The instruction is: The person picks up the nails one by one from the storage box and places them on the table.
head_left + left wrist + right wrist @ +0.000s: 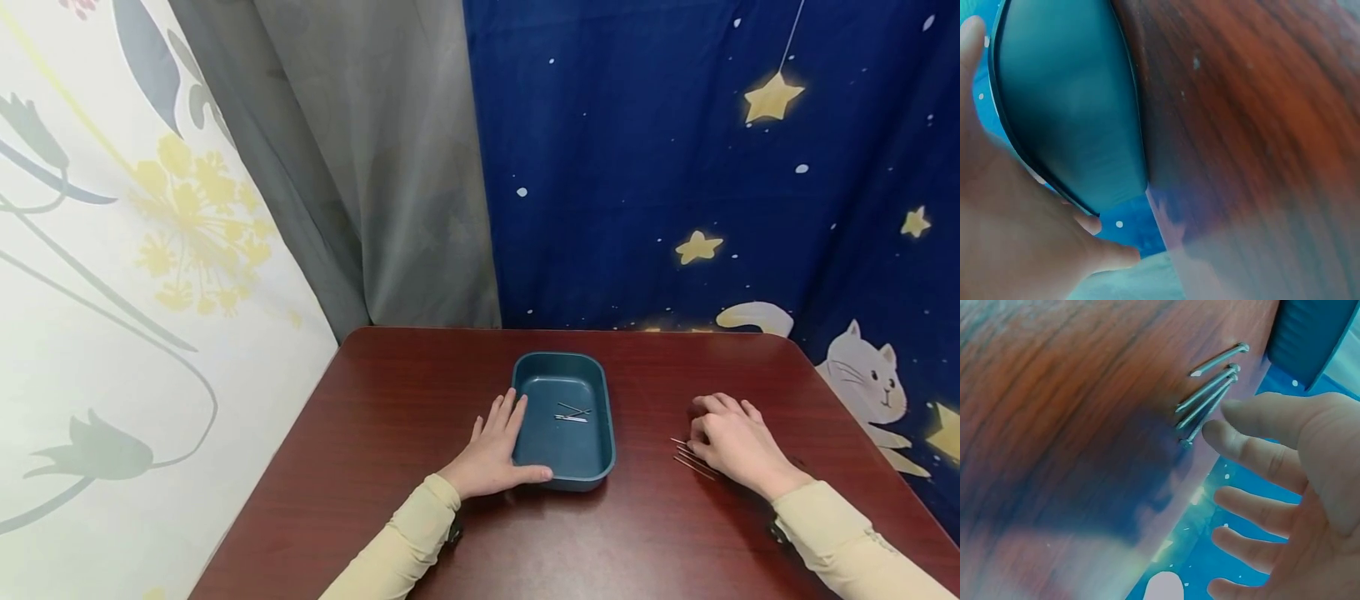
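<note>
A dark teal rectangular tray (564, 481) sits on the table, with several thin metal nails (572, 419) lying on its floor. My left hand (491, 454) rests spread at the tray's left side, fingers along the left rim and thumb at the near rim. Over to the right, my right hand (738, 442) is low over the table beside a small group of loose nails (1217, 360). Its thumb and index fingertips come right up to the ends of these nails in the right wrist view, while the other fingers are loosely bent and apart.
The reddish-brown wooden table (405, 383) has rounded far corners. Behind it hang a grey curtain (420, 208) and a blue star-patterned curtain (637, 167). A white floral-printed surface (97, 333) runs along the left.
</note>
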`<state>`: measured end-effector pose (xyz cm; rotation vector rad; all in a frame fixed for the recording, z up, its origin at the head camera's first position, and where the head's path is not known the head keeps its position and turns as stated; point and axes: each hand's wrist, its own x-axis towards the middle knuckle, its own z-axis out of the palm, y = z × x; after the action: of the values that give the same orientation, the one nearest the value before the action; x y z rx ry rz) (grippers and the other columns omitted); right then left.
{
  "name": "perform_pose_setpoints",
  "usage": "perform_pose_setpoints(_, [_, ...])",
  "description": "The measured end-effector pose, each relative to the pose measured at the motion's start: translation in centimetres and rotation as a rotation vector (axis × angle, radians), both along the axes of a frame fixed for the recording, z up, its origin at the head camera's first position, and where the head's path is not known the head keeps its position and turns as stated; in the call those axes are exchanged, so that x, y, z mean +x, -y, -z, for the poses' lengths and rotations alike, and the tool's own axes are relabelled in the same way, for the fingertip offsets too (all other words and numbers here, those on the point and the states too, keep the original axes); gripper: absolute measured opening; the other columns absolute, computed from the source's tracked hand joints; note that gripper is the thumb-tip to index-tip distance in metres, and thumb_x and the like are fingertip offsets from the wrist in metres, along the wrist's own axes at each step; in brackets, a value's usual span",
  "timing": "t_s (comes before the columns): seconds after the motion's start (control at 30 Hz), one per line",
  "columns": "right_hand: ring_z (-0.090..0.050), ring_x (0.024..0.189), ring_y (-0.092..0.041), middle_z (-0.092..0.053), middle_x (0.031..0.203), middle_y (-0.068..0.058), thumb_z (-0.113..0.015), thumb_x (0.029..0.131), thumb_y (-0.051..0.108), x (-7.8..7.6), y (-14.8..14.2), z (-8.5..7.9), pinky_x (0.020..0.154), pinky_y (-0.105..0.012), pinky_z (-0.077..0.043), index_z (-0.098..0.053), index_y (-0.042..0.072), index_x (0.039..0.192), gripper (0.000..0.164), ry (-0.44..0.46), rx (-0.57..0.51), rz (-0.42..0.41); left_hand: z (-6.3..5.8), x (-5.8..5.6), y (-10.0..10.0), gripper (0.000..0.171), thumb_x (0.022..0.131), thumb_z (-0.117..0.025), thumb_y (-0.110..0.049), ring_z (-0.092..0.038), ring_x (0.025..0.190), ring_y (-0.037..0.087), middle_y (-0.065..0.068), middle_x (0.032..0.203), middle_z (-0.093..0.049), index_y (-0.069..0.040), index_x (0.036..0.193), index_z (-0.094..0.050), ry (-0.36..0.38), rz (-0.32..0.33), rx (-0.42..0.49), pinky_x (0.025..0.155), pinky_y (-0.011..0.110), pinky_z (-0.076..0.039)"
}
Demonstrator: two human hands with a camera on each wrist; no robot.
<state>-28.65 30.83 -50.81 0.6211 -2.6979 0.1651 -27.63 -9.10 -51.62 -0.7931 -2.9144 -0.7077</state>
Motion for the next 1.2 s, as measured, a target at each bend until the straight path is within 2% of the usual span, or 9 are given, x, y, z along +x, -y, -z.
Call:
perform_pose_setpoints(0.2, [-0.039,0.112,-0.031,-0.053,0.116,-0.012,-0.073,0.071,0.028,0.5,1.1,-1.1,0.087,-0.062,-0.024,-0.066,0.028,0.069,0.008,-0.009,-0.02,0.019,-0.9,-0.2,-0.1,0.099,0.071,-0.046,-0.077,0.0,0.137,0.027,-0.001,0.152,0.002,-0.033,0.145,0.003,-0.013,-0.028,0.086,0.099,0.062,-0.012])
perform_pose_setpoints(0.33, [-0.037,0.115,-0.032,-0.051,0.12,-0.013,-0.072,0.074,0.031,0.8,2.4,-1.9,0.087,-0.06,-0.025,-0.066,0.027,0.076,0.007,-0.036,-0.041,0.014,-2.1,-1.0,-0.1,0.087,0.076,-0.048,-0.071,-0.003,0.137,0.029,0.005,0.152,-0.006,-0.03,0.145,-0.016,-0.077,-0.059,0.106,0.099,0.062,-0.01])
perform_pose_setpoints(0.47, [-0.035,0.118,-0.033,-0.048,0.125,-0.013,-0.069,0.076,0.035,1.4,4.3,-2.3,0.088,-0.059,-0.025,-0.069,0.022,0.087,0.017,-0.056,-0.053,0.004,-3.4,-2.6,0.1,0.066,0.079,-0.054,-0.061,-0.005,0.136,0.031,0.007,0.15,-0.013,-0.032,0.137,-0.04,-0.154,-0.051,0.092,0.098,0.064,-0.008])
perform_pose_setpoints(0.63, [-0.032,0.122,-0.036,-0.044,0.131,-0.012,-0.065,0.079,0.042,2.7,6.9,-2.5,0.091,-0.061,-0.024,-0.067,0.017,0.104,0.036,-0.045,-0.053,0.011,-4.4,-5.0,0.0,0.045,0.08,-0.06,-0.052,-0.005,0.136,0.032,0.01,0.148,-0.019,-0.034,0.122,-0.057,-0.225,-0.022,0.013,0.096,0.067,-0.007])
perform_pose_setpoints(0.77, [-0.03,0.124,-0.037,-0.042,0.134,-0.012,-0.059,0.081,0.051,3.8,9.0,-2.3,0.093,-0.06,-0.022,-0.062,0.015,0.114,0.049,-0.026,-0.095,0.039,-4.5,-6.3,-0.8,0.041,0.08,-0.061,-0.052,-0.007,0.135,0.035,0.011,0.147,-0.021,-0.033,0.116,-0.062,-0.249,0.002,-0.06,0.095,0.068,-0.009])
perform_pose_setpoints(0.9, [-0.027,0.127,-0.038,-0.036,0.139,-0.012,-0.045,0.08,0.067,4.8,11.5,-2.0,0.094,-0.061,-0.022,-0.053,0.013,0.127,0.072,0.034,-0.128,0.083,-3.9,-6.7,-2.2,0.04,0.077,-0.061,-0.057,-0.004,0.135,0.036,0.011,0.147,-0.021,-0.036,0.111,-0.064,-0.256,0.014,-0.174,0.093,0.069,-0.009])
perform_pose_setpoints(1.0, [-0.021,0.13,-0.038,-0.026,0.144,-0.013,-0.035,0.078,0.075,5.2,13.2,-1.7,0.093,-0.063,-0.022,-0.039,0.011,0.138,0.087,0.094,-0.131,0.131,-3.3,-6.8,-3.4,0.04,0.074,-0.061,-0.061,0.0,0.135,0.036,0.011,0.147,-0.022,-0.038,0.107,-0.066,-0.252,0.014,-0.285,0.093,0.07,-0.008])
perform_pose_setpoints(1.1, [-0.015,0.132,-0.038,-0.019,0.147,-0.014,-0.033,0.078,0.076,5.3,14.3,-1.3,0.094,-0.064,-0.019,-0.026,0.008,0.143,0.095,0.118,-0.144,0.178,-3.1,-6.9,-4.5,0.04,0.071,-0.063,-0.062,0.003,0.135,0.036,0.012,0.146,-0.023,-0.039,0.104,-0.067,-0.245,0.01,-0.361,0.093,0.07,-0.007])
perform_pose_setpoints(1.2, [-0.013,0.132,-0.039,-0.017,0.148,-0.017,-0.035,0.079,0.074,5.3,14.6,-0.8,0.093,-0.065,-0.017,-0.022,0.005,0.144,0.096,0.112,-0.158,0.209,-3.0,-7.0,-5.6,0.037,0.071,-0.065,-0.06,0.003,0.135,0.036,0.012,0.146,-0.024,-0.038,0.101,-0.069,-0.254,0.012,-0.387,0.094,0.069,-0.005])
